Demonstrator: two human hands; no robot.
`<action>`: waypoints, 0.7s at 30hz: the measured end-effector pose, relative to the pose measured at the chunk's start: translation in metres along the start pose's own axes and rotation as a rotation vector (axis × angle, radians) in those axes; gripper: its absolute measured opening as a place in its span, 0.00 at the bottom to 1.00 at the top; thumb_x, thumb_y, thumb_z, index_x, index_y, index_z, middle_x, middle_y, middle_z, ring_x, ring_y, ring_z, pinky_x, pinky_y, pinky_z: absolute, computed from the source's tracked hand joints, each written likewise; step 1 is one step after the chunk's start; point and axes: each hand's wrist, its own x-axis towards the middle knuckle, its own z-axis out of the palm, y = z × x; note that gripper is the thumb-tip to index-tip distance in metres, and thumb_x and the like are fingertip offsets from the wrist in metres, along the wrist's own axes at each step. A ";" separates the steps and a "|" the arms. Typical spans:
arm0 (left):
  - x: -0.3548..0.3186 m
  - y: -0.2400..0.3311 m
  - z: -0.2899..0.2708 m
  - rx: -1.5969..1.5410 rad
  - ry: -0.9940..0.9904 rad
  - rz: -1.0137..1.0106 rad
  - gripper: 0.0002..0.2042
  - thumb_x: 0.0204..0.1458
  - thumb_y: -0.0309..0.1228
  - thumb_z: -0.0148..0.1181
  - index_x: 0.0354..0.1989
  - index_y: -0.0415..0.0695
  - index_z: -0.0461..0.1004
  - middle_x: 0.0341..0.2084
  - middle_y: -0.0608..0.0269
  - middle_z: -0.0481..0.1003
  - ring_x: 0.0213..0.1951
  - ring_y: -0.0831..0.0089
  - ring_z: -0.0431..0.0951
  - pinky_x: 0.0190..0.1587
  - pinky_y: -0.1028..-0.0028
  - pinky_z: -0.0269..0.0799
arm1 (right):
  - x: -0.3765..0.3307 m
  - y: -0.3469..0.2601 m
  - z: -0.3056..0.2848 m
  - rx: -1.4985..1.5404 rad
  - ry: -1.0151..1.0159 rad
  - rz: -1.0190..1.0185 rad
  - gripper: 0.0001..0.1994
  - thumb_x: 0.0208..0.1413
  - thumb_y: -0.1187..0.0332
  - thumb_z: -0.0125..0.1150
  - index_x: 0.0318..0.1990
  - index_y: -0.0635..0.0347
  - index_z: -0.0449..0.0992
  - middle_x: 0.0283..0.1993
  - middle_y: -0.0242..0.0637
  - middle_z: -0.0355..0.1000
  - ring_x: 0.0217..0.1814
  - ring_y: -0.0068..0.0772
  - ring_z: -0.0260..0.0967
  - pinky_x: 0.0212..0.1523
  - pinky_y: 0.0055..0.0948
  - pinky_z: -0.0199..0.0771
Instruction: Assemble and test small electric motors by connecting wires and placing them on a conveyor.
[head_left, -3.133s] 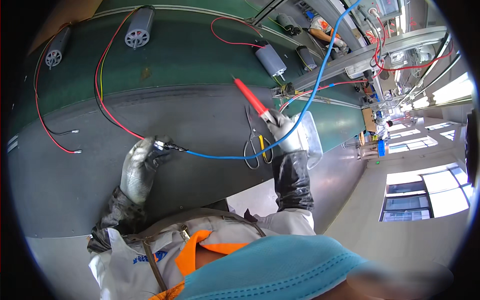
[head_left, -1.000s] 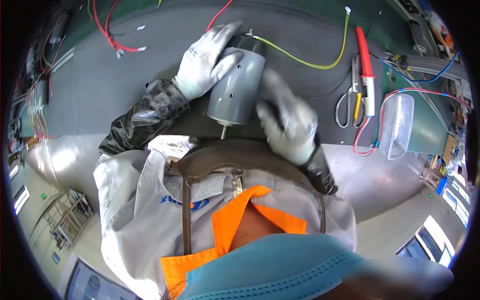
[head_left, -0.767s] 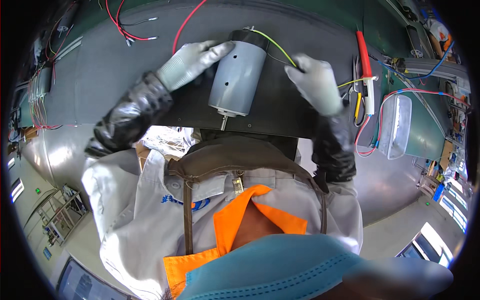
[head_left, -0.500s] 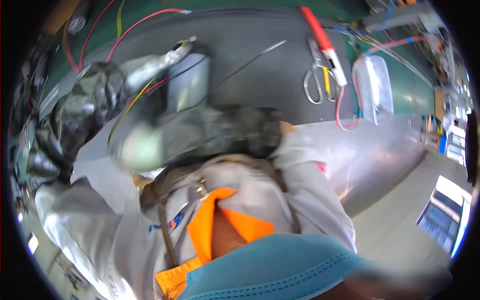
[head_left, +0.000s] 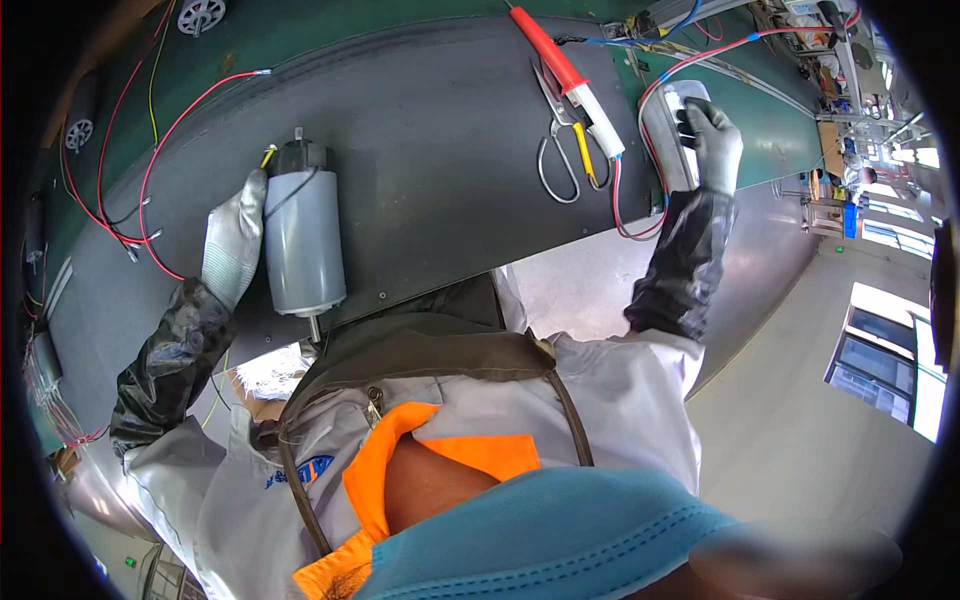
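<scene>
A grey cylindrical electric motor (head_left: 305, 245) lies on the dark table mat in front of me, its shaft toward my body. My left hand (head_left: 232, 235), in a white glove, is alongside the motor's left side. Its fingertips are closed on a wire with a yellow end (head_left: 268, 156), next to the motor's black end cap. On the right, my right hand (head_left: 715, 148), also gloved, reaches into a clear plastic box (head_left: 650, 130). Its fingers are bent down among pale and dark contents; what they grip, if anything, is hidden.
Metal scissors (head_left: 556, 135) with a part-yellow handle lie beside a red and white soldering-iron-like tool (head_left: 565, 65), whose red cable runs round the box. Red wires (head_left: 150, 190) spread over the left side of the mat. More motors with slotted discs (head_left: 200, 15) stand behind.
My right hand has swung from in front of my body, at the left, over to the plastic box on the right. My left hand stays by the motor. The whole view has shifted.
</scene>
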 end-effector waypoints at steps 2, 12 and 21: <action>-0.004 0.011 0.001 0.032 -0.014 0.054 0.33 0.68 0.54 0.35 0.38 0.31 0.73 0.28 0.32 0.72 0.36 0.36 0.75 0.41 0.55 0.69 | 0.064 0.060 -0.018 -0.502 0.066 -0.097 0.14 0.54 0.60 0.66 0.45 0.55 0.83 0.37 0.39 0.82 0.38 0.29 0.79 0.43 0.30 0.75; 0.002 0.026 -0.004 0.253 -0.202 0.158 0.32 0.67 0.55 0.37 0.35 0.32 0.71 0.25 0.37 0.68 0.30 0.39 0.63 0.38 0.58 0.68 | 0.094 0.066 -0.002 -0.799 -0.076 -0.153 0.11 0.52 0.62 0.67 0.42 0.49 0.85 0.39 0.44 0.80 0.43 0.42 0.79 0.47 0.34 0.75; 0.027 0.059 -0.036 0.264 -0.614 0.034 0.31 0.66 0.56 0.42 0.42 0.32 0.75 0.23 0.46 0.70 0.27 0.61 0.70 0.37 0.62 0.69 | -0.026 -0.048 0.018 -0.332 0.077 -0.409 0.08 0.54 0.69 0.67 0.40 0.62 0.84 0.35 0.35 0.81 0.36 0.20 0.74 0.42 0.23 0.72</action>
